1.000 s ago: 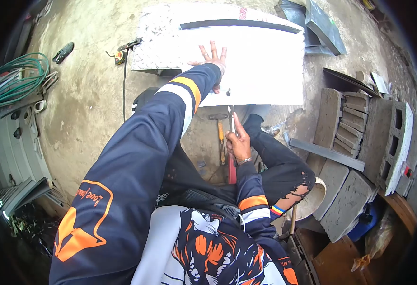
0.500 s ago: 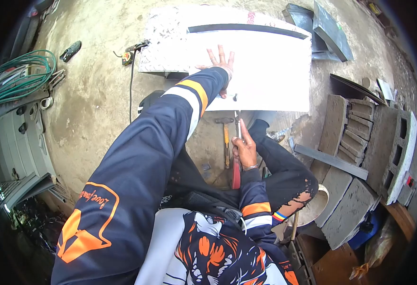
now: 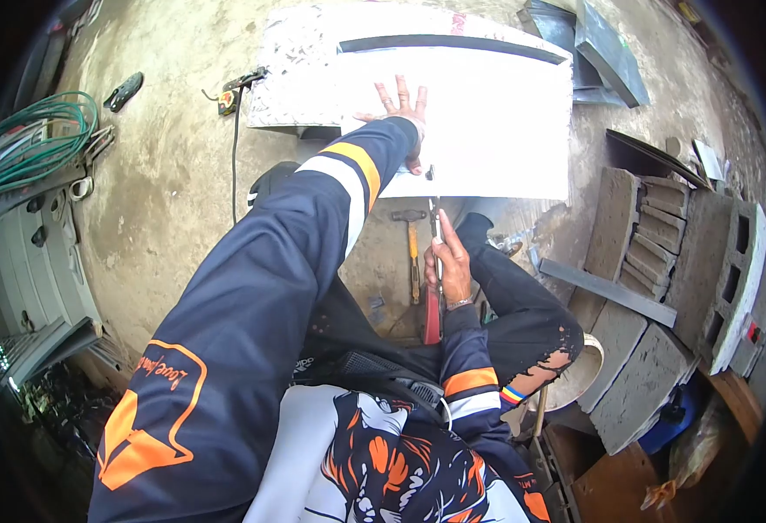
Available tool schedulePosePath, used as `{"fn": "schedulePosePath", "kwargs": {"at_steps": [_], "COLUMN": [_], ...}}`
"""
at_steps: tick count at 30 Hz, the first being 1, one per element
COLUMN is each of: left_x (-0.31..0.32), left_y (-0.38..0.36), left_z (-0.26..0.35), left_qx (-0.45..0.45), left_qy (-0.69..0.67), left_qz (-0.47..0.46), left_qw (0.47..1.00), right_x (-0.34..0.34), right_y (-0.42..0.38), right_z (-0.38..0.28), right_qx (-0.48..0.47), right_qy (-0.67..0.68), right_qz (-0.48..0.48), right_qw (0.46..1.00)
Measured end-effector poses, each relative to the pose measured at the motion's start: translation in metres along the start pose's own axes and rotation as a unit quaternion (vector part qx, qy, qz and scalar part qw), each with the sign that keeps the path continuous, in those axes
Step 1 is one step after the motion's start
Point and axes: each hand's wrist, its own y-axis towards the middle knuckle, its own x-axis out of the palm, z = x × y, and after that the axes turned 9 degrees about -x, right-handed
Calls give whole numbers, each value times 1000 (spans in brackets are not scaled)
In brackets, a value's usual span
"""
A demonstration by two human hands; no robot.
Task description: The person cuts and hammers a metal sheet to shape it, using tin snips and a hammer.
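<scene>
My left hand lies flat with spread fingers on a bright white sheet, left of its middle. At the sheet's near edge my right hand is wrapped round a long tool with a red handle. The tool's narrow metal end points away from me and meets the edge. Just left of that tool, a hammer with a yellow-brown handle lies on the floor. A long dark strip runs along the sheet's far side.
Grey concrete blocks and a metal bar are at the right. Bent metal pieces lie at the back right. A tape measure is left of the sheet, and a coiled green hose at the far left.
The view has shifted slightly. The fingers of my right hand have closed in more around the tool, and its red handle shows a little more. My left hand stays flat on the sheet.
</scene>
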Motion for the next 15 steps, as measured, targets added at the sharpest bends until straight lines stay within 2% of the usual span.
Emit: {"fn": "schedulePosePath", "kwargs": {"at_steps": [7,15], "left_x": [-1,5], "left_y": [-4,3], "left_z": [-3,-4], "left_qx": [14,25], "left_qy": [-41,-52], "left_qz": [1,7], "left_qw": [999,998], "right_x": [21,52], "right_y": [-2,1], "right_z": [-17,-68], "right_qx": [75,180], "right_qy": [86,122], "right_qz": [70,130], "right_qw": [991,967]}}
